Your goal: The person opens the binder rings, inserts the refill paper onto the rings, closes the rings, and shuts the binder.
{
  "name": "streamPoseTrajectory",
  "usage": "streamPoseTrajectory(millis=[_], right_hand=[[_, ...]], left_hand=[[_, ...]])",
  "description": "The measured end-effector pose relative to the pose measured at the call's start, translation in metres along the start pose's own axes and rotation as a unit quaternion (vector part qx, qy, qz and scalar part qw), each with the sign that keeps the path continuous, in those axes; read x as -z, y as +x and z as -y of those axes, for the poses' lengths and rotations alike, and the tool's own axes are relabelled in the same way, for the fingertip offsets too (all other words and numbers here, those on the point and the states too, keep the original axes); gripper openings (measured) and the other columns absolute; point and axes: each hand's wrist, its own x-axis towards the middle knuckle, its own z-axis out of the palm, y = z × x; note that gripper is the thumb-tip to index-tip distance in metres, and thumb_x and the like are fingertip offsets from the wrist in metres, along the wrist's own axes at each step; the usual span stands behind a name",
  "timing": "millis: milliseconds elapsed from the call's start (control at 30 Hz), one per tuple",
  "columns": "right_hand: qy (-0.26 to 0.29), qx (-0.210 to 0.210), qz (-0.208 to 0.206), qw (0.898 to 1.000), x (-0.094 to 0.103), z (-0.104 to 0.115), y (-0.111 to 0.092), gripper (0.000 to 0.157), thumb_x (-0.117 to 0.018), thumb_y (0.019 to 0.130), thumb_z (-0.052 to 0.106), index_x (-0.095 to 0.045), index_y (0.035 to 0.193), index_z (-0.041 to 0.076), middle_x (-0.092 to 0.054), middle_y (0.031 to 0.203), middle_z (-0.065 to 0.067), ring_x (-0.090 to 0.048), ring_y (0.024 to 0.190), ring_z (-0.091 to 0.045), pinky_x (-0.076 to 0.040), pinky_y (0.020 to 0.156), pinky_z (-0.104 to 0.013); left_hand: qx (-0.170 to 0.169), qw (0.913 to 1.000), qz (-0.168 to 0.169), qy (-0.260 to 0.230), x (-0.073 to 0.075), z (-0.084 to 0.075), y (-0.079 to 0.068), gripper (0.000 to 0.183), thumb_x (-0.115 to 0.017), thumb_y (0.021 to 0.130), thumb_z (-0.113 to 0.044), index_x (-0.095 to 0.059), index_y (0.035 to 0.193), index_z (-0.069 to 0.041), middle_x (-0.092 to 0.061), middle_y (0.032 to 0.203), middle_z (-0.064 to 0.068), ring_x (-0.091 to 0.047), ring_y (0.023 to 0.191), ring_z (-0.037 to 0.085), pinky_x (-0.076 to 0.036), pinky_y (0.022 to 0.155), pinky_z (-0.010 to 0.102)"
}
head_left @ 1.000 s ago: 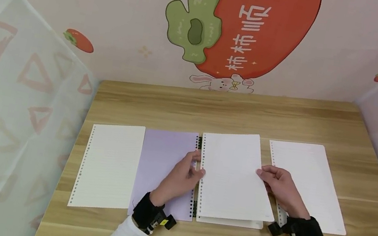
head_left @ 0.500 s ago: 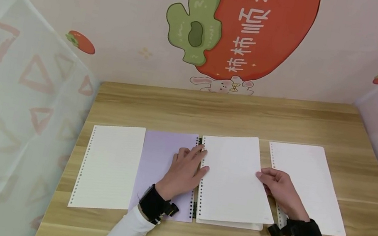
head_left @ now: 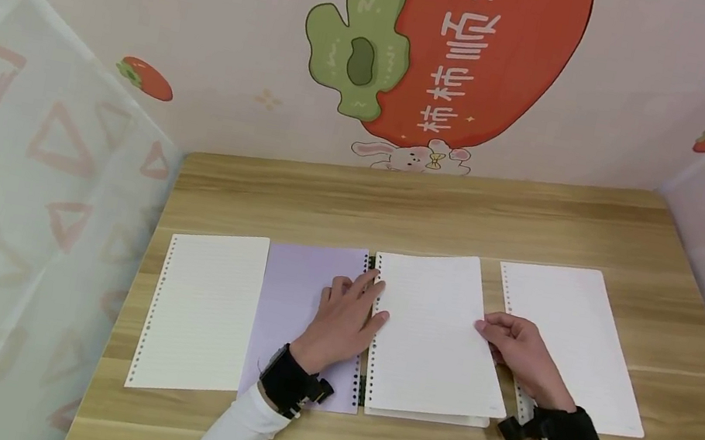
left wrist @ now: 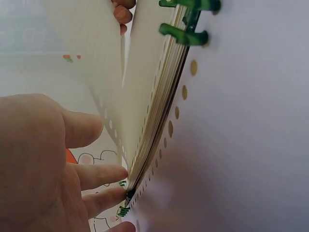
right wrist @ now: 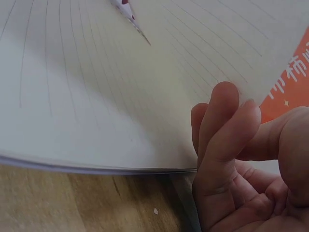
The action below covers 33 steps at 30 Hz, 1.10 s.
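In the head view, a loose-leaf binder lies spread, its lilac cover point(head_left: 314, 276) to the left and a stack of paper point(head_left: 465, 422) to the right. Above the stack a white hole-punched sheet point(head_left: 423, 342) is raised at an angle. My right hand point(head_left: 523, 352) pinches that sheet's right edge between thumb and fingers. My left hand point(head_left: 337, 323) lies over the spine, its fingers spread and fingertips at the sheet's punched edge. Green binder rings point(left wrist: 183, 34) pass through holes near the spine in the left wrist view. Ruled lines show on the sheet's underside point(right wrist: 217, 43) in the right wrist view.
One loose punched sheet point(head_left: 202, 311) lies left of the cover, edge to edge with it. Another white punched sheet point(head_left: 578, 346) lies at the right, partly under the right hand and wrist. All rest on a wooden table point(head_left: 398, 204) backed by a printed wall point(head_left: 232, 18).
My left hand has flattened and spread its fingers along the spine, where its thumb and fingers were curled more closely at the sheet's edge. The right hand keeps its pinch almost unmoved.
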Motion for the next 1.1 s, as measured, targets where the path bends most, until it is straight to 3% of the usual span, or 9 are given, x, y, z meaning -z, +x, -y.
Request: streamPoseTrajectory(millis=[333, 567, 667, 867, 1100], right_hand=[[-0.019, 0.009, 0.001, 1.0, 0.001, 0.001, -0.001, 0.052, -0.061, 0.103, 0.033, -0.058, 0.128, -0.013, -0.068, 0.083, 0.0, -0.057, 0.067, -0.009, -0.05, 0.059, -0.024], [-0.034, 0.02, 0.005, 0.999, 0.002, 0.002, -0.001, 0.049, -0.059, 0.104, 0.032, -0.058, 0.127, -0.011, -0.06, 0.074, 0.003, -0.051, 0.063, -0.009, -0.044, 0.054, -0.024], [-0.032, 0.028, 0.008, 0.999, 0.003, 0.002, 0.001, 0.048, -0.059, 0.104, 0.032, -0.059, 0.126, -0.011, -0.059, 0.073, 0.003, -0.05, 0.062, -0.008, -0.044, 0.053, -0.024], [-0.052, 0.041, 0.002, 0.998, 0.004, 0.004, 0.001, 0.043, -0.06, 0.104, 0.031, -0.061, 0.12, -0.009, -0.056, 0.071, 0.002, -0.051, 0.061, -0.01, -0.045, 0.052, -0.025], [-0.077, 0.043, 0.002, 0.996, 0.001, 0.003, 0.001, 0.039, -0.063, 0.102, 0.031, -0.064, 0.114, -0.007, -0.059, 0.069, -0.003, -0.056, 0.058, -0.014, -0.048, 0.053, -0.027]], left_hand=[[-0.002, 0.9998, -0.019, -0.004, 0.001, 0.002, -0.009, 0.051, -0.054, 0.105, -0.038, -0.055, 0.148, -0.009, -0.04, 0.16, 0.011, -0.038, 0.127, 0.038, -0.031, 0.102, 0.053], [-0.018, 0.9991, -0.032, -0.021, 0.004, 0.0, -0.017, 0.031, -0.063, 0.101, -0.033, -0.068, 0.123, -0.012, -0.064, 0.125, 0.004, -0.05, 0.107, 0.026, -0.039, 0.092, 0.043], [-0.044, 0.9983, -0.02, -0.031, 0.005, -0.005, -0.023, 0.025, -0.066, 0.099, -0.031, -0.071, 0.116, -0.013, -0.068, 0.115, 0.0, -0.052, 0.098, 0.021, -0.041, 0.087, 0.039], [-0.102, 0.9944, 0.021, -0.018, 0.004, -0.011, -0.039, 0.022, -0.068, 0.099, -0.03, -0.071, 0.114, -0.015, -0.069, 0.116, -0.002, -0.053, 0.101, 0.018, -0.044, 0.091, 0.035], [-0.108, 0.9912, 0.075, 0.003, 0.0, -0.01, -0.054, 0.029, -0.073, 0.094, -0.039, -0.072, 0.115, -0.018, -0.066, 0.118, -0.006, -0.049, 0.1, 0.014, -0.043, 0.092, 0.031]])
